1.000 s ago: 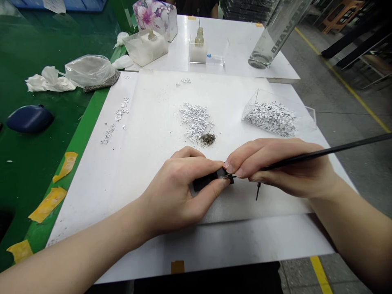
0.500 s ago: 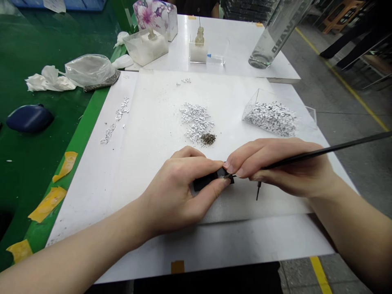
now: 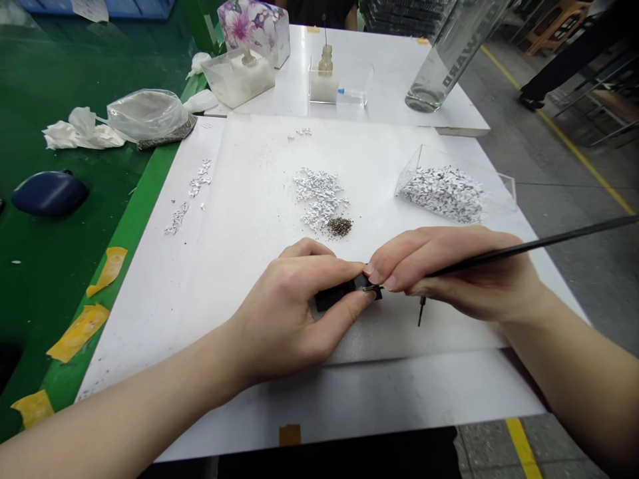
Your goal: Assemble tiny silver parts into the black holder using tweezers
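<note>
My left hand (image 3: pixel 294 306) is closed on a small black block (image 3: pixel 332 296), pinching it between thumb and fingers on the white mat. Black tweezers (image 3: pixel 529 247) lie in my closed right hand (image 3: pixel 449 269), their long end reaching out to the right. Their fine tips are at the block's right end, beside my left thumb; a tiny part there is too small to make out. A thin dark tool tip (image 3: pixel 422 313) points down from under my right hand, its other end hidden. Beyond my hands are a heap of small white parts (image 3: pixel 319 196) and a pile of tiny brownish metal pieces (image 3: pixel 340 227).
A clear tray (image 3: pixel 442 193) of white parts lies tilted at right. Behind stand a needle-topped bottle (image 3: pixel 325 63), a clear water bottle (image 3: pixel 432 80) and a floral box (image 3: pixel 254 30). A plastic bag (image 3: pixel 147 113) and blue object (image 3: pixel 48 193) are on the green surface, left.
Both hands keep almost the same place, with the tweezer tips shifted very slightly at the block. In the background at right, a person's legs have moved.
</note>
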Motion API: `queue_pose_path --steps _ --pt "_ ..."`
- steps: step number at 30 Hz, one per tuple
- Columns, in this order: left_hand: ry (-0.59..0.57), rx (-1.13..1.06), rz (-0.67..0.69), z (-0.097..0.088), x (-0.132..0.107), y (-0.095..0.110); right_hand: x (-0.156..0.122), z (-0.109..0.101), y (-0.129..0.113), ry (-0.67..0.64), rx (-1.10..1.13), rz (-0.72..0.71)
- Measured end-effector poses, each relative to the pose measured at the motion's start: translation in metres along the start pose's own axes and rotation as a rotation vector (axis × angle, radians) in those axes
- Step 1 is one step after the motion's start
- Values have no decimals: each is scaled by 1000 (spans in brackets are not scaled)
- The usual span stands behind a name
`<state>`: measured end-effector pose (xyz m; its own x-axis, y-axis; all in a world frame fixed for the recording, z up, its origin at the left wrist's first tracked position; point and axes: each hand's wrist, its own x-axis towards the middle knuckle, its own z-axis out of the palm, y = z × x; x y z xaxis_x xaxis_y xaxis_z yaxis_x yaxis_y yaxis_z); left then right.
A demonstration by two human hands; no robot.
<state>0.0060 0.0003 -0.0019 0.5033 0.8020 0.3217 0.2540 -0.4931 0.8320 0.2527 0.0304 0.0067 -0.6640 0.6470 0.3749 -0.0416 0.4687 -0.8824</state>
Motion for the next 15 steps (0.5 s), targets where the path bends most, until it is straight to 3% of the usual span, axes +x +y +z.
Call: queue_pose_path --steps 15 --pt "0 7 -10 -1 -1 -1 0 -3 0 -29 1 14"
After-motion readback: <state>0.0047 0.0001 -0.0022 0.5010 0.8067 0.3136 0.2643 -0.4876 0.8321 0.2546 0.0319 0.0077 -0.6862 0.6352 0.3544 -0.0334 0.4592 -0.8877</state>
